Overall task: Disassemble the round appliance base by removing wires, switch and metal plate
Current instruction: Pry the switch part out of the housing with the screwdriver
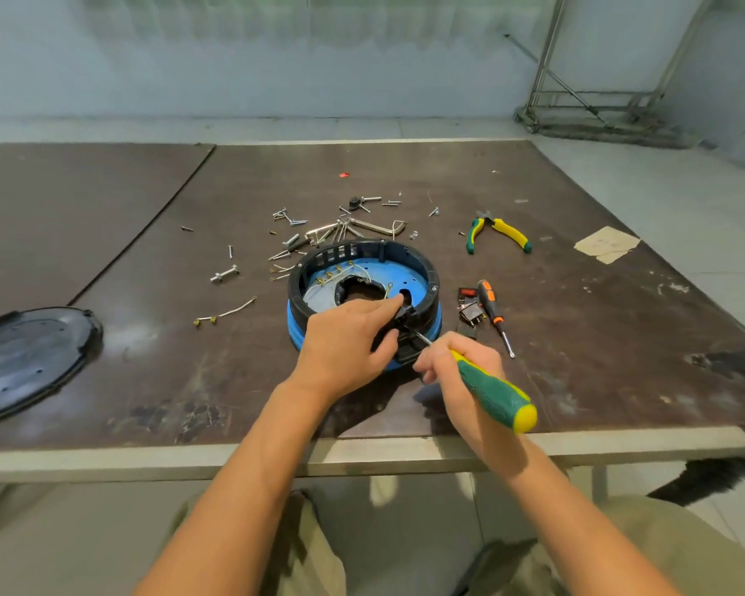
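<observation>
Prying at a black fitting (407,333) on the near rim of the round base (432,290), about 5 o'clock on its ring. The base sits mid-table, near the front edge. Left hand (349,344) grips the rim beside the fitting, index finger laid over the top. Right hand (456,372) is wrapped round the green-yellow screwdriver (495,391), blade tip at the fitting. Advice: keep the blade shallow, lever gently, and press the base down so it cannot skid. Thin wires (332,279) sit inside at 10 o'clock. Pliers (497,232) lie at 2 o'clock of the base.
</observation>
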